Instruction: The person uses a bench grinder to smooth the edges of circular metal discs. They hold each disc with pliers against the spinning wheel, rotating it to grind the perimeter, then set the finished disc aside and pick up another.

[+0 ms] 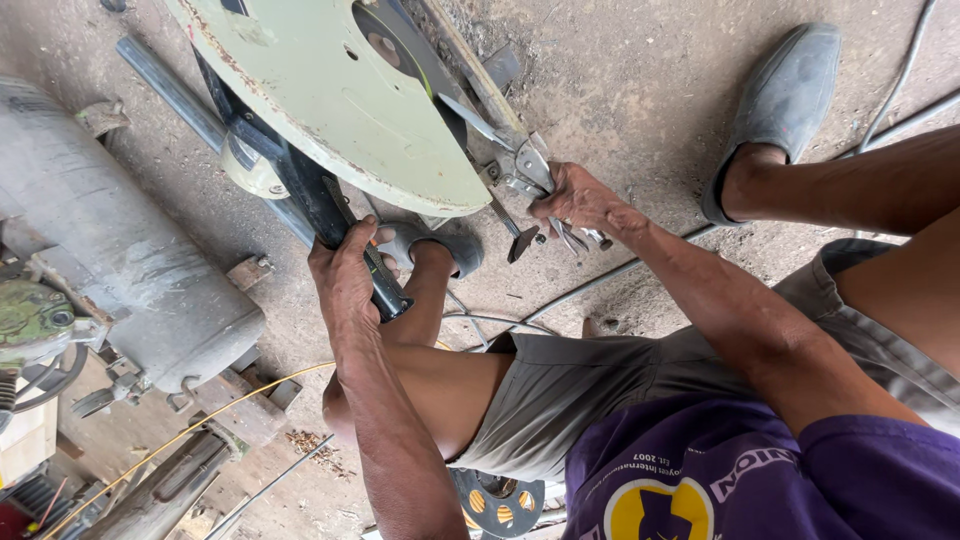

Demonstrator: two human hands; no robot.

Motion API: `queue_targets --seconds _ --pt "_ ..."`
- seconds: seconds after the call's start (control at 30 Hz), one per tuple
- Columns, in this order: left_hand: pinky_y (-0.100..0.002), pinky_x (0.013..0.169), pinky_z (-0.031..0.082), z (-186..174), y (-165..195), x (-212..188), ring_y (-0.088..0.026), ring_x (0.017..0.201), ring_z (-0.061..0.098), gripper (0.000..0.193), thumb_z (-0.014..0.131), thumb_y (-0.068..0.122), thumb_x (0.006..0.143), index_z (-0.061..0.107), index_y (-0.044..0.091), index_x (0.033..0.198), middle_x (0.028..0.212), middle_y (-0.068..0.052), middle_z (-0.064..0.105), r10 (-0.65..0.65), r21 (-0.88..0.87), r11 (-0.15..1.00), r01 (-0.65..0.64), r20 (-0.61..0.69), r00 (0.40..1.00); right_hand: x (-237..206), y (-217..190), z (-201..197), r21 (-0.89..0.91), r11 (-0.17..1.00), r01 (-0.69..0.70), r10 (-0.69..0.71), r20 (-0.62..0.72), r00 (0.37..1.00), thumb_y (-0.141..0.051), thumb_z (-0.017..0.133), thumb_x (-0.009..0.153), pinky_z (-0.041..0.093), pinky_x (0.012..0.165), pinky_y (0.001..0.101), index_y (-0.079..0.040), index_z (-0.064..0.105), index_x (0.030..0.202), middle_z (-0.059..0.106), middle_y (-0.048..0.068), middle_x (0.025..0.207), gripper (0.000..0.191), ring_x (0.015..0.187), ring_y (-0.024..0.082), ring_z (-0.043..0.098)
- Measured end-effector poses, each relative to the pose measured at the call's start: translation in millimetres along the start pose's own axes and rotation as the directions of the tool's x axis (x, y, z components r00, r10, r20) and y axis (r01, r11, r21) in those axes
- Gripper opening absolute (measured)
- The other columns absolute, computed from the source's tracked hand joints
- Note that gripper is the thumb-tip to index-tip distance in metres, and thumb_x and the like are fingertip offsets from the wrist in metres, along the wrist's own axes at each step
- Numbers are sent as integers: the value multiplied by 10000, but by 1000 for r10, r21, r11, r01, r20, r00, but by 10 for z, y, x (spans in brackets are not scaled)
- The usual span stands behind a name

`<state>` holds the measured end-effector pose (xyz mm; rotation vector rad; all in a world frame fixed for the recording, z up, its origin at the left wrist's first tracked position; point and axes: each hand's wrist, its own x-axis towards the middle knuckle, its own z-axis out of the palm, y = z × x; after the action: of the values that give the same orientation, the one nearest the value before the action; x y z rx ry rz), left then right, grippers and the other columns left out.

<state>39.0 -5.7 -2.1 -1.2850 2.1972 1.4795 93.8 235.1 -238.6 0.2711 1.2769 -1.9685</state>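
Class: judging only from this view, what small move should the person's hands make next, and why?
Probably a steady pull down on the black handle: the left hand already grips it, the right hand steadies the locking pliers at the metal strip beside the saw's green guard.

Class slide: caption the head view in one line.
Left hand grips the saw's black handle; right hand holds locking pliers.

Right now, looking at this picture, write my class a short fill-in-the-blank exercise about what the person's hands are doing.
1. The left hand grips the black ____ of the chop saw.
2. The right hand holds metal locking pliers beside the saw's pale ____ blade guard.
3. The person wears grey shorts and a ____ shirt.
4. A grey ____ covers the foot on the dirt floor.

Missing words: handle; green; purple; shoe
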Motion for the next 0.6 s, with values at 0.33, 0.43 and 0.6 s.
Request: queue_targets --seconds 0.33,0.43,0.6 --pt "-253 374 497 -120 -85 -104 -125 434 571 243 736 109 867 640 1 1063 751 -108 726 16 -41 999 -14 56 998 -241 -245 -364 -686 651 -326 287 -175 942 -57 673 891 543 445 307 -36 593 1114 665 140 787 239 582 195 638" --pt "-259 361 479 -136 -90 -113 -132 424 565 243 740 99 858 632 2 1054 754 -114 723 21 -48 999 -18 59 998 -297 -221 -378 -736 564 -374 244 -284 927 -141 605 982 481 440 306 -66 574 1184 644 151 805 218 572 197 559" --pt "-258 360 479 -118 -50 -98 -129 421 559 242 734 100 860 633 7 1059 751 -118 720 15 -58 998 -12 56 998 -68 89 -191 -443 888 127 -268 -273 924 -109 559 951 423 377 281 -91 509 1387 497 -76 1354 439 519 166 488"
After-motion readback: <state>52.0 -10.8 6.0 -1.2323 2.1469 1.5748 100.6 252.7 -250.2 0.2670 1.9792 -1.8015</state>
